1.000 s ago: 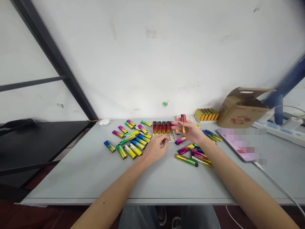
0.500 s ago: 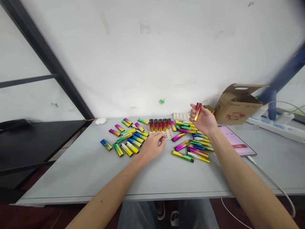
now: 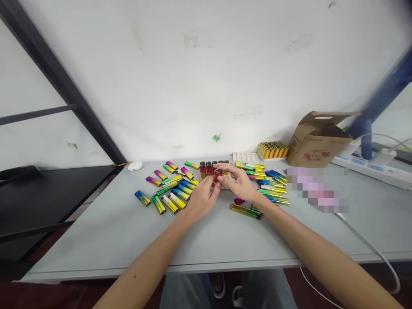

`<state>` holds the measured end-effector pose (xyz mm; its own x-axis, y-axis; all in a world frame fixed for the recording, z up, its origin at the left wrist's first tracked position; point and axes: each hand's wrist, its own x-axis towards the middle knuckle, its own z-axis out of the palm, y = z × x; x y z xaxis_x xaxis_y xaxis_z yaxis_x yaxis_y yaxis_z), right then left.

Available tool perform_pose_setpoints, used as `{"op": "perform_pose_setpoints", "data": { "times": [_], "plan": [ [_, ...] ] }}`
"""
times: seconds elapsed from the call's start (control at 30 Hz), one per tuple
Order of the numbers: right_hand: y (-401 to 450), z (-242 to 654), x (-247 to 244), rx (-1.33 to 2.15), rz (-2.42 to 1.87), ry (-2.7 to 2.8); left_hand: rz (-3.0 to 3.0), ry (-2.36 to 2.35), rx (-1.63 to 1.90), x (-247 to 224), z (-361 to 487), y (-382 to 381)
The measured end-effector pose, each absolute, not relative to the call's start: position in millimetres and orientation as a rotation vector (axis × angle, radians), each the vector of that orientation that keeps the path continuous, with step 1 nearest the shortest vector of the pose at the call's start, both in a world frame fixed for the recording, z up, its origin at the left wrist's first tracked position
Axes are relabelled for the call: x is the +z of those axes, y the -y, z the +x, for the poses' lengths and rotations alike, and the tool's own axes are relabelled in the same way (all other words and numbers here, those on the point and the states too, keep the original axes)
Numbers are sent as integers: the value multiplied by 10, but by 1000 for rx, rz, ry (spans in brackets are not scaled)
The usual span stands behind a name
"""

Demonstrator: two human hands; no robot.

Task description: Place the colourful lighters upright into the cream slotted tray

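Note:
A red lighter [image 3: 219,173] with a black top is upright between my hands. My right hand [image 3: 238,182] grips it from the right, thumb and fingers closed about its upper part. My left hand [image 3: 203,194] is closed at its lower left side, fingertips against it. Behind my fingers, a row of red lighters [image 3: 203,171] stands upright in a pale tray [image 3: 229,175] with holes. My hands hide most of that tray and part of the row.
Loose shiny lighters lie left [image 3: 169,204] and right [image 3: 273,186] of my hands. Along the wall are a white holed tray [image 3: 245,157], a block of upright yellow lighters [image 3: 273,150] and an open cardboard box [image 3: 317,148]. A power strip [image 3: 373,171] and a cable [image 3: 367,244] are at right.
My right hand has moved left and down with the red lighter, from above the right-hand pile to the tray. My left hand's fingers have shifted to meet it.

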<state>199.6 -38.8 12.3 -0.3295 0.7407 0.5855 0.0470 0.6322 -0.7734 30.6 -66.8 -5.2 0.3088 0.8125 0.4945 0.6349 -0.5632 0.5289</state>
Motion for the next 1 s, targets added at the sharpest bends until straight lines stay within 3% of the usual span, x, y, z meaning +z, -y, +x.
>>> {"op": "perform_pose_setpoints", "data": {
  "times": [0.23, 0.6, 1.0],
  "plan": [
    [399, 2008, 156, 778, -650, 1839, 2378, -1384, 1203, -86, 327, 653],
    [-137, 2665, 107, 566, -1091, 1270, 2144, -1403, 1290, -50, 320, 690],
    [-82, 2637, 52, 428, -1243, 1555, 2092, -1368, 1185, -65, 317, 695]
  ]
}}
